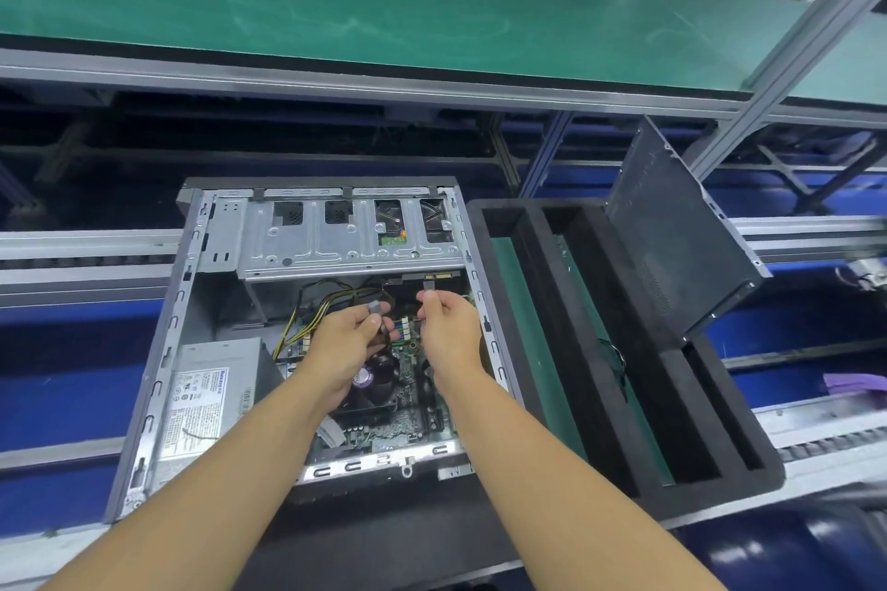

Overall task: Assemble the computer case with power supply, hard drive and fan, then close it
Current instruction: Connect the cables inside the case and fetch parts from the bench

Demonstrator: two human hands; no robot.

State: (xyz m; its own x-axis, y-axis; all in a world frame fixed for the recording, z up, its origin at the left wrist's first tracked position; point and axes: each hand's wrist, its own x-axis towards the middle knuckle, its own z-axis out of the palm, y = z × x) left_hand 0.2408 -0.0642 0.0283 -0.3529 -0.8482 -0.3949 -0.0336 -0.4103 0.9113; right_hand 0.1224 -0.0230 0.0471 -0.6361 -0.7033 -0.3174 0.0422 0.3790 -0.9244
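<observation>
Forearms: two bare forearms reach in from the bottom edge and converge over the open case.
Left hand (345, 346): curled over the motherboard, thumb and fingers pinched on a small grey plug (377, 306) with a dark cable running down from it.
Right hand (444, 326): fingers closed narrow on a second plug (428, 286), held up just below the rear edge of the drive cage.
Case (158, 374): lies on its side with the side open, on a dark pallet on the conveyor line.
Power supply (211, 379): a grey box with a white label, seated in the near-left corner of the case.
Fan (379, 379): a dark cooler fan on the motherboard (417, 418), partly hidden under the left hand – a purple sticker shows at its hub.
Wires (312, 312): yellow and black leads arch from the power supply side toward the middle of the case, passing left of the left hand.
Drive cage (336, 235): a silver sheet-metal bay across the far end of the case; through its right cut-outs a drive (391, 226) with a green board is visible.
Foam tray (595, 350): black, slotted, just right of the case.
Side panel (681, 226): dark grey, stands tilted in the far end of the tray – leaning right.
Counter (384, 10): a green mat surface beyond the conveyor, on an aluminium frame.
</observation>
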